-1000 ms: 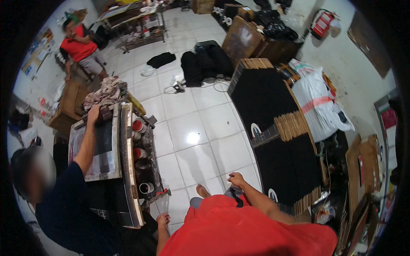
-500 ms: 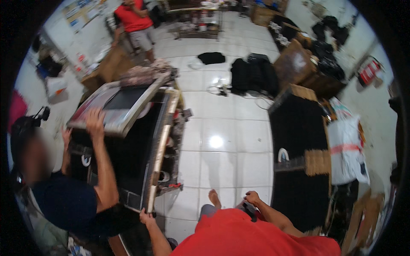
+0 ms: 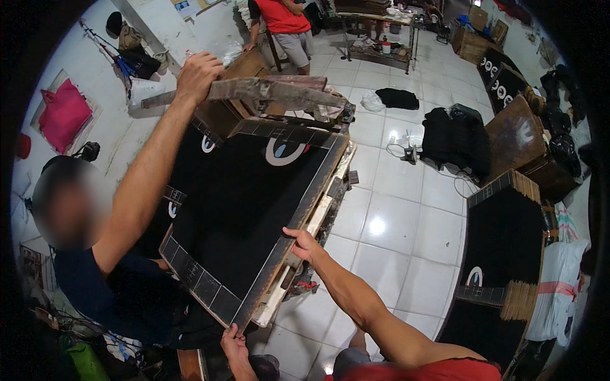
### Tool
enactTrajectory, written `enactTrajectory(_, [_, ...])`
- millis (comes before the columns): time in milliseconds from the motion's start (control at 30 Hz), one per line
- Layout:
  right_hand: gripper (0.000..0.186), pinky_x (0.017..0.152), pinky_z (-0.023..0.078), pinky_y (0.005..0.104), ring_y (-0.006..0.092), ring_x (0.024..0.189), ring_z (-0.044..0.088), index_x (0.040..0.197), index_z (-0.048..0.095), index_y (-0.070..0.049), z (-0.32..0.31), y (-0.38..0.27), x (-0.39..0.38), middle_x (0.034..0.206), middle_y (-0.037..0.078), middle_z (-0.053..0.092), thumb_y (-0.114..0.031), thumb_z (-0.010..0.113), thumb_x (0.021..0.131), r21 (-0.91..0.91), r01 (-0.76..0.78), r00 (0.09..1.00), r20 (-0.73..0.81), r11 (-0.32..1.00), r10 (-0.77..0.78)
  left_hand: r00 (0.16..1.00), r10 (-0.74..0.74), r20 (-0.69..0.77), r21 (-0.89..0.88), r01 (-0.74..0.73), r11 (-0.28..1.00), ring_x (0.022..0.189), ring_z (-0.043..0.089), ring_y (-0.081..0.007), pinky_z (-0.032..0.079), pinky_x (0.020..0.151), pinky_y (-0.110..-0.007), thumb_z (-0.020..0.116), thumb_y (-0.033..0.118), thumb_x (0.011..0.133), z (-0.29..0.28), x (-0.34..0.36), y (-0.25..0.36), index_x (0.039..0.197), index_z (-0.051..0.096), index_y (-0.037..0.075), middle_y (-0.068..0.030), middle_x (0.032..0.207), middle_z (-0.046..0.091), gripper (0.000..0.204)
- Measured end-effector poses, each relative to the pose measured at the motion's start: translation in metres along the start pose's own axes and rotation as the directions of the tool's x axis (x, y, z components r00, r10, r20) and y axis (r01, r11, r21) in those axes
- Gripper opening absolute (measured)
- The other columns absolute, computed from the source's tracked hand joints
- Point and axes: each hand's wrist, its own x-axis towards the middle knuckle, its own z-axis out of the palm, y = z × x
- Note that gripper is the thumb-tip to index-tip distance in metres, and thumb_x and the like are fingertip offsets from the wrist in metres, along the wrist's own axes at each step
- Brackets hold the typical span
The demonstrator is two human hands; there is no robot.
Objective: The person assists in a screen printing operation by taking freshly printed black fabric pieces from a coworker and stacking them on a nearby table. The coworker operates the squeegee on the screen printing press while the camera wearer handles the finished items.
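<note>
A large black cloth-covered board (image 3: 248, 209), with ruled dark strips along its edges and a printed eye-like shape near its far side, lies at a slant over the worktable on my left. My left hand (image 3: 234, 346) is closed on its near corner. Farther up the right edge, my right hand (image 3: 304, 244) grips the same board, thumb on top and fingers mostly hidden beneath. Beyond the board, a co-worker's hand (image 3: 200, 76) holds up a worn printing-screen frame (image 3: 273, 92), seen nearly edge-on. The co-worker's other hand is mostly hidden.
On the right stands a long stack of similar black boards (image 3: 502, 247), with a white sack (image 3: 559, 286) beside it. Black cloth bundles (image 3: 454, 143) and a cable lie on the tiled floor (image 3: 394, 209). A person in a red top (image 3: 283, 16) stands at the back.
My right hand has come from near my lap to the board's right edge; my left stays at its near corner. The co-worker has raised the frame higher. My view has turned left.
</note>
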Motion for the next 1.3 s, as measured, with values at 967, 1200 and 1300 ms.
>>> enactTrajectory(967, [0.041,0.075,0.053,0.0390,0.0273,0.082,0.066,0.107,0.059,0.001,-0.116,-0.030,-0.749,0.095,0.016,0.065,0.011,0.059,0.067,0.052,0.671,0.719,0.193,0.739,-0.667,-0.012,0.582,0.813,-0.030,-0.999,0.021,0.103,0.053,-0.0220,0.040,0.090,-0.031,0.071,0.026,0.076,0.389,-0.335,0.098,0.123,0.046,-0.004,-0.0143,0.115,0.055,0.061])
enactTrajectory(1200, [0.052,0.077,0.052,0.0377,0.0276,0.091,0.063,0.112,0.056,-0.001,-0.106,0.013,-0.784,0.104,0.015,0.063,0.014,0.061,0.063,-0.060,0.842,0.539,0.033,0.537,-0.842,0.040,0.157,0.987,-0.053,-0.835,0.547,0.050,0.041,-0.0014,0.030,0.046,-0.019,0.069,0.029,0.081,0.450,-0.442,0.147,0.063,0.054,0.011,0.0067,0.061,0.051,0.029])
enactTrajectory(1300, [0.035,0.057,0.053,0.0294,0.0212,0.073,0.065,0.099,0.062,-0.001,-0.124,0.051,-0.779,0.088,0.012,0.066,0.010,0.065,0.066,-0.106,0.815,0.552,-0.160,0.570,-0.818,-0.091,0.181,0.979,-0.185,-0.769,0.611,0.051,0.040,-0.0019,0.030,0.046,-0.020,0.070,0.028,0.080,0.437,-0.467,0.143,0.062,0.054,0.011,0.0072,0.060,0.048,0.029])
